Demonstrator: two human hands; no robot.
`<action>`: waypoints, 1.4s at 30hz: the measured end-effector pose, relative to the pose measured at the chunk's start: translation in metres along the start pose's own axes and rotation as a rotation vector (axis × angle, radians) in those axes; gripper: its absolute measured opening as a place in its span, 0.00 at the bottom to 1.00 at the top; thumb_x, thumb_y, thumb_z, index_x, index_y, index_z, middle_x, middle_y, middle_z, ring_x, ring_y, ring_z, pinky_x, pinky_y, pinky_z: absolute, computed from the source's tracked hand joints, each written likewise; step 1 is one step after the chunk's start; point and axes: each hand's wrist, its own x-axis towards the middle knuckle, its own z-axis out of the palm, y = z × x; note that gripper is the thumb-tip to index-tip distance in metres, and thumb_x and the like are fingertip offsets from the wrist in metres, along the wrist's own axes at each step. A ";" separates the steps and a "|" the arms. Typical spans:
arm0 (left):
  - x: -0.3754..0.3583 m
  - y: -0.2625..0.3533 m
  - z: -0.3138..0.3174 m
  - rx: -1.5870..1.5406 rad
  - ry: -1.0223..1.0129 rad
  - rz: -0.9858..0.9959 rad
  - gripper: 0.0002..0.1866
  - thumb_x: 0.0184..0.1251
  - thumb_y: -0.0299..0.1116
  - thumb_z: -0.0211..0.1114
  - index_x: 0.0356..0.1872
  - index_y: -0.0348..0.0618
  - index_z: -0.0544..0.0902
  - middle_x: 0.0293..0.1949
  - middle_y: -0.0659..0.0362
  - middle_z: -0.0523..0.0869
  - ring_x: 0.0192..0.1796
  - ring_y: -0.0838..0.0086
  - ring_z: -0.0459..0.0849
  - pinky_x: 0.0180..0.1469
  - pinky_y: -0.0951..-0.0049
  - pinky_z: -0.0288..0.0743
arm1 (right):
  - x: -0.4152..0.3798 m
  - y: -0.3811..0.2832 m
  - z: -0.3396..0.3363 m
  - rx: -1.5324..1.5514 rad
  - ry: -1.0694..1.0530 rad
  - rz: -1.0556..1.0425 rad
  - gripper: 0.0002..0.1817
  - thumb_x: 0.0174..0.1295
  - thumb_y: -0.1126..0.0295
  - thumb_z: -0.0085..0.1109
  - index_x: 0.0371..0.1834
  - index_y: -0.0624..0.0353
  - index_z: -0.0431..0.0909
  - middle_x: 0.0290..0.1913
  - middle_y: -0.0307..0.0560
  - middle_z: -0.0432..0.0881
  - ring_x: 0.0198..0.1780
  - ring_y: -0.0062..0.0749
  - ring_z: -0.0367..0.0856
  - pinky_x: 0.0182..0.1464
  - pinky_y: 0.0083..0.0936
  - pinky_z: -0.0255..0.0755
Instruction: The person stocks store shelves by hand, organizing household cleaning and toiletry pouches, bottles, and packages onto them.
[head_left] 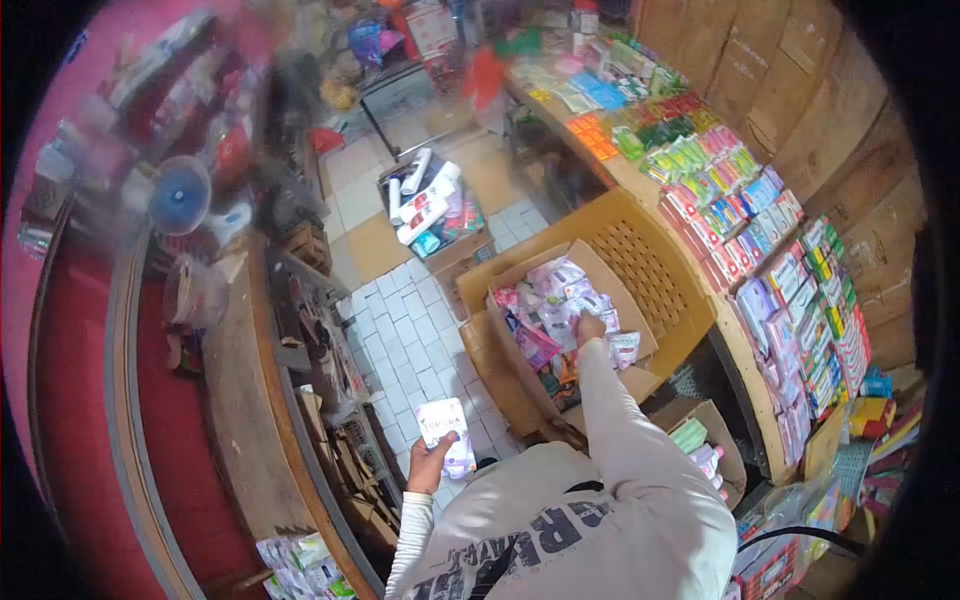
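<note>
My left hand [430,465] is closed on a white and purple packet [444,436], held upright over the tiled floor. My right hand [589,327] reaches into an open cardboard box [635,298] and touches the pink and white packets [560,283] inside. Its fingers are partly hidden among the packets, so I cannot make out what they hold. The box rests on the seat of a tan plastic chair [640,245] with a woven-pattern back.
A shelf [755,415] along the right carries rows of small boxes and sachets. A carton of white bottles and packs [430,205] stands on the floor ahead. At left is a wooden counter [240,370]. Another cardboard box [735,460] sits beside my right side.
</note>
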 end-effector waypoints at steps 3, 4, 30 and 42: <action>-0.011 0.000 -0.007 -0.131 0.037 0.000 0.13 0.67 0.31 0.69 0.48 0.36 0.83 0.43 0.59 0.88 0.42 0.78 0.85 0.45 0.75 0.79 | -0.032 -0.032 0.012 -0.445 0.051 -0.600 0.16 0.56 0.67 0.59 0.17 0.65 0.69 0.17 0.50 0.73 0.18 0.34 0.71 0.22 0.35 0.63; -0.013 0.000 -0.009 -0.184 0.049 -0.003 0.12 0.67 0.30 0.68 0.49 0.36 0.83 0.43 0.59 0.88 0.42 0.78 0.86 0.46 0.75 0.79 | -0.033 -0.036 0.015 -0.609 0.117 -0.815 0.18 0.55 0.66 0.59 0.14 0.66 0.67 0.15 0.53 0.71 0.19 0.35 0.70 0.25 0.39 0.63; -0.149 -0.058 -0.135 -0.588 0.106 0.238 0.18 0.67 0.35 0.69 0.53 0.38 0.82 0.46 0.59 0.87 0.45 0.75 0.85 0.49 0.70 0.79 | -0.496 0.022 0.069 -0.984 -1.793 0.291 0.18 0.64 0.70 0.58 0.56 0.63 0.79 0.47 0.42 0.84 0.48 0.24 0.81 0.50 0.21 0.74; -0.289 -0.136 -0.221 -0.584 0.722 0.519 0.15 0.66 0.34 0.70 0.50 0.39 0.84 0.43 0.61 0.88 0.44 0.77 0.85 0.50 0.73 0.78 | -0.671 0.140 0.043 -1.384 -2.253 0.028 0.14 0.68 0.68 0.58 0.48 0.69 0.80 0.37 0.42 0.85 0.34 0.23 0.83 0.35 0.23 0.83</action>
